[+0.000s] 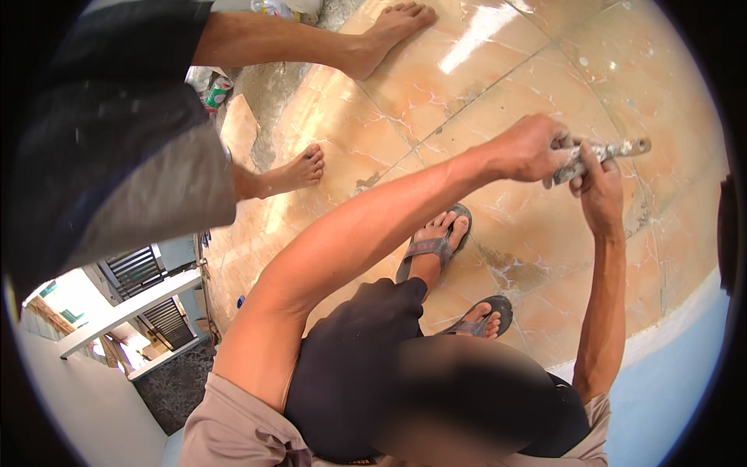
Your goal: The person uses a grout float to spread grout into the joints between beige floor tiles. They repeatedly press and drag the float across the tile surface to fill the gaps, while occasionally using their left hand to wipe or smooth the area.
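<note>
In the head view, dark cloth (342,389) lies nearest the camera at 6 o'clock, covering the person's legs, with a blurred patch beside it whose nature I cannot tell. A grey-brown sleeve (233,428) shows at 7 o'clock, and a second one (597,420) between 4 and 5.

From the first sleeve a bare arm crosses the middle to the left hand (535,148) at 2 o'clock. Its fingers are curled tight around one end of a pale, grimy tool (615,150), which sits between 2 and 3 o'clock, held above the floor. The right hand (601,191), just short of 3 o'clock, reaches it from below, thumb and fingers clamped on its middle. The far end, rounded and with a hole, sticks out toward 2 o'clock; the tool's exact kind is hard to tell.

Beneath is a floor (373,210) of glossy orange-tan tiles. The person's feet wear dark sandals (426,247), one near the centre toward 3 o'clock, the other at 4.

Another person's bare feet (296,173) rest at 12 and 10 o'clock, with grey shorts (159,191) toward 9. Between 10 and 11 lies a green can (219,92), near a loose piece of tile (239,124). A white frame (128,315) stands at 8 o'clock beside dark slatted panels (165,323); a pale blue wall (685,370) curves past 4.
</note>
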A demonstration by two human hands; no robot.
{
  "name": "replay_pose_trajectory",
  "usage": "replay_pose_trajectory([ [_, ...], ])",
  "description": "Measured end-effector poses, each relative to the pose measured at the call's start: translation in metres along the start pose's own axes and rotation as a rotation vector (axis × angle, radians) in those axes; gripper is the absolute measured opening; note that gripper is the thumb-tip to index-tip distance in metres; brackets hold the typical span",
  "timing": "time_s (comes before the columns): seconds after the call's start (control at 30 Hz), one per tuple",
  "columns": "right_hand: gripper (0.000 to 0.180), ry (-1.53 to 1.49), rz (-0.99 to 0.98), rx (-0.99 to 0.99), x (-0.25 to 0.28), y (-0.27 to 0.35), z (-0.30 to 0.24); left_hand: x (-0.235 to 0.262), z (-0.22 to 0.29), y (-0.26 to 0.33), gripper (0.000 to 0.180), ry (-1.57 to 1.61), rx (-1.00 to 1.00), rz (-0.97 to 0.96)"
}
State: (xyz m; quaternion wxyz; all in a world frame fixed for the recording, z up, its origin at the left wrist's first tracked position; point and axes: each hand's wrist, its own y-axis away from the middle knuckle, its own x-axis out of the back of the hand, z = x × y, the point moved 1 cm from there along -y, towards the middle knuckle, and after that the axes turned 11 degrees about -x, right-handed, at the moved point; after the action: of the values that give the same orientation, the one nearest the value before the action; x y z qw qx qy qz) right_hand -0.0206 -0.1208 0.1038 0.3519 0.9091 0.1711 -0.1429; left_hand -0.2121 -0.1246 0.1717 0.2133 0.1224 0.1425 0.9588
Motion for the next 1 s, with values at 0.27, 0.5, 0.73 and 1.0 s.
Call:
replay_pose_trajectory([
  [0.27, 0.024, -0.320, 0.043, -0.030, -0.021, 0.060, 0.077, -0.034, -0.036, 0.062, 0.022, 0.305, 0.194, 0.026],
  [0.5, 0.019, -0.315, 0.266, -0.147, 0.002, 0.058, 0.112, -0.037, -0.053, 0.057, 0.026, 0.074, 0.224, -0.013],
  [0.73, 0.023, -0.134, 0.920, 0.296, 0.218, -0.017, 0.018, 0.014, -0.102, 0.005, 0.075, -0.834, -0.106, 0.196],
  [1.0, 0.029, 0.193, 1.060, 0.264, 0.300, -0.083, -0.060, 0.066, -0.107, -0.023, 0.121, -1.073, 0.222, 0.057],
])
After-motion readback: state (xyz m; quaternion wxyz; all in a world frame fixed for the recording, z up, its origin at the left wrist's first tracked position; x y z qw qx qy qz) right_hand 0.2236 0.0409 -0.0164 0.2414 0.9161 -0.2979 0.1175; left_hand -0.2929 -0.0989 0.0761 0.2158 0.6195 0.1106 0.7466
